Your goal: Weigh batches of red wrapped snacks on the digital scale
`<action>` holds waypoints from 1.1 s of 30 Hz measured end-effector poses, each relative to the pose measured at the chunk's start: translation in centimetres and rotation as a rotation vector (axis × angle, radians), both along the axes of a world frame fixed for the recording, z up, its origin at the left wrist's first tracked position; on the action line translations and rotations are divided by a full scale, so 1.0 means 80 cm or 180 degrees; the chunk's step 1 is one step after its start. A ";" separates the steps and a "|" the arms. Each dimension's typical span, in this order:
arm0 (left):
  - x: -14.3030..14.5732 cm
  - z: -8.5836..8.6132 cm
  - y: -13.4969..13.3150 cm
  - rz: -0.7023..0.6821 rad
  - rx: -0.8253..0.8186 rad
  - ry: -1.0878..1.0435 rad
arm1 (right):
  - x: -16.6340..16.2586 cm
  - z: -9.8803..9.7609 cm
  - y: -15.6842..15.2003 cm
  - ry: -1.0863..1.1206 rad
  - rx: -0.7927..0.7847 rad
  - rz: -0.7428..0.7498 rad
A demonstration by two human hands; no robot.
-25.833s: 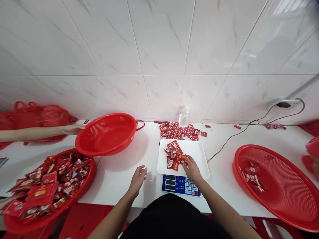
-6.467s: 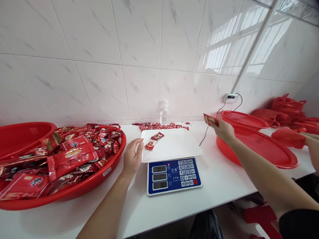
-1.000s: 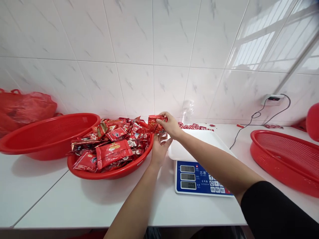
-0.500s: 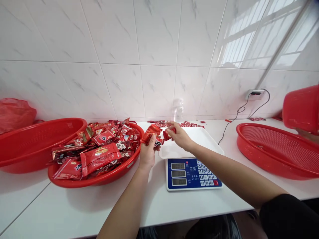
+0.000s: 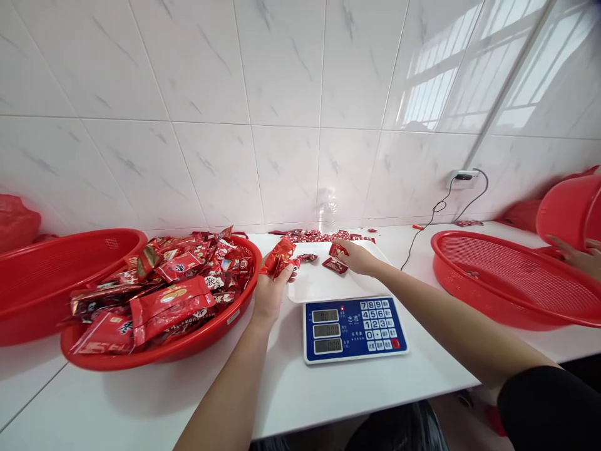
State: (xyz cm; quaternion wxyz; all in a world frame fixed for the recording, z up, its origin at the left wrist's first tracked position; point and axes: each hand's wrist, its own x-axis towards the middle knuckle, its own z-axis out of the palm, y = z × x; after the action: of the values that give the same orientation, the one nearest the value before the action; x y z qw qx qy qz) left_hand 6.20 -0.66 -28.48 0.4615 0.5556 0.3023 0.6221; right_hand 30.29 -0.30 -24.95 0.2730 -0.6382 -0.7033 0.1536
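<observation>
My left hand (image 5: 270,293) is closed round a bunch of small red packets (image 5: 278,257) at the left edge of the white scale tray (image 5: 319,287). Over the far side of that tray, my right hand (image 5: 355,257) pinches one red packet (image 5: 337,250). Two more packets lie on the tray, one (image 5: 335,265) just below my right hand and one (image 5: 307,257) further left. The blue scale (image 5: 350,327) stands in front of me. A red basin (image 5: 188,341) heaped with red packets sits to the left of my left hand.
An empty red basin (image 5: 56,275) is at the far left, a wide red basin (image 5: 507,282) on the right. Another person's hand (image 5: 575,255) holds a red tub (image 5: 566,210) at the right edge. Loose packets (image 5: 312,236) and a clear bottle (image 5: 327,213) line the wall. A cable (image 5: 434,216) runs to a socket.
My right hand has moved from beside my left hand out over the tray, and two packets now lie on the tray. My left hand keeps its bunch.
</observation>
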 end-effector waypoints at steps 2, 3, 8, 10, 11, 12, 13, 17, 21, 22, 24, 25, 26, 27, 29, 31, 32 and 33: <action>0.000 0.002 -0.002 0.0153 0.0268 0.0349 | -0.002 0.001 -0.002 -0.0290 0.0056 0.0073; 0.000 0.003 -0.004 0.0218 0.0410 0.0484 | -0.004 0.002 -0.003 -0.0399 0.0049 0.0096; 0.004 0.004 -0.014 0.0470 0.0835 0.0997 | -0.013 0.003 -0.009 -0.0700 -0.0200 0.0640; 0.005 0.001 -0.015 0.0526 0.0956 0.1298 | -0.018 0.002 -0.013 -0.0702 -0.0091 0.0671; 0.006 -0.001 -0.014 0.0525 0.1051 0.1477 | -0.021 0.002 -0.016 -0.0637 0.0055 0.0604; 0.006 -0.004 -0.013 0.0509 0.1154 0.1673 | -0.024 0.001 -0.019 -0.0537 0.0235 0.0545; 0.006 -0.006 -0.011 0.0476 0.1250 0.1875 | -0.028 0.001 -0.022 -0.0433 0.0418 0.0547; 0.007 -0.015 -0.006 0.0424 0.1344 0.2379 | -0.042 0.001 -0.034 -0.0465 0.0892 0.1068; 0.009 -0.020 -0.004 0.0408 0.1204 0.2398 | -0.049 -0.002 -0.033 -0.0844 0.0827 0.1166; 0.010 -0.020 -0.003 0.0383 0.1179 0.2381 | -0.050 -0.003 -0.032 -0.0883 0.0794 0.1090; 0.009 -0.020 -0.003 0.0316 0.1134 0.2330 | -0.050 -0.005 -0.027 -0.0938 0.0779 0.0939; 0.009 -0.020 -0.003 0.0274 0.1106 0.2309 | -0.049 -0.006 -0.025 -0.0965 0.0785 0.0886; 0.009 -0.020 -0.004 0.0230 0.1073 0.2297 | -0.050 -0.006 -0.023 -0.0982 0.0779 0.0844; 0.008 -0.019 -0.004 0.0188 0.1037 0.2293 | -0.050 -0.007 -0.022 -0.0988 0.0761 0.0809; 0.008 -0.018 -0.005 0.0129 0.1001 0.2260 | -0.050 -0.006 -0.019 -0.0975 0.0744 0.0735; 0.008 -0.016 -0.006 0.0143 0.1054 0.2192 | -0.048 -0.002 -0.018 -0.0914 0.0828 0.0573; 0.008 -0.015 -0.007 0.0178 0.1093 0.2162 | -0.046 0.002 -0.017 -0.0842 0.0910 0.0438; 0.008 -0.013 -0.008 0.0229 0.1113 0.2142 | -0.043 0.007 -0.017 -0.0736 0.0999 0.0276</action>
State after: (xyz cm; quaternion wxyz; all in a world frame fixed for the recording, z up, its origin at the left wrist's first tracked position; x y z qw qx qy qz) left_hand 6.85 -1.30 -29.54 0.2125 0.7881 0.3456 0.4629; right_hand 26.85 -1.70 -24.35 0.2797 -0.5703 -0.7721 -0.0206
